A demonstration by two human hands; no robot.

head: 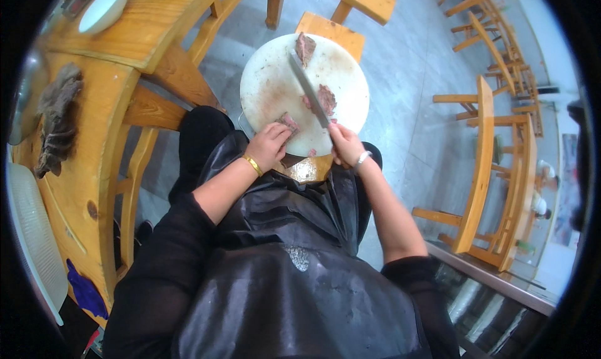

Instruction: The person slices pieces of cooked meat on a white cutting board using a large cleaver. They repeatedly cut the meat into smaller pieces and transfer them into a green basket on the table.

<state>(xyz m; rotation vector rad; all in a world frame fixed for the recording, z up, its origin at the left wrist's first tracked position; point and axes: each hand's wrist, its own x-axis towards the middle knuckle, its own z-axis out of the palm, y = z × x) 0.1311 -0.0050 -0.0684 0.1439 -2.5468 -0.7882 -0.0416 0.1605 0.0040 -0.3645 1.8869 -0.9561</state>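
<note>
A round white cutting board [263, 72] stands before my knees, stained in places. My left hand [270, 145] rests at its near left edge, fingers on a piece of meat [289, 122] with a dark outside and pink inside. In my right hand [345, 145] is the handle of a long-bladed knife [306, 84], its blade slanting up and left across the board. Beside the blade lies a heap of cut meat [327, 99]. Another dark chunk of meat [305, 49] sits at the far edge, near the knife's tip. A small pink scrap [312, 152] lies close to the near rim.
On the wooden table [105, 124] at left are a dark, wrinkled piece of meat or offal [60, 117], a white bowl [104, 9], a plastic basket [35, 237] and a purple-blue cloth or glove [87, 288]. Wooden benches [481, 166] stand at right. Tiled floor [404, 58] lies between.
</note>
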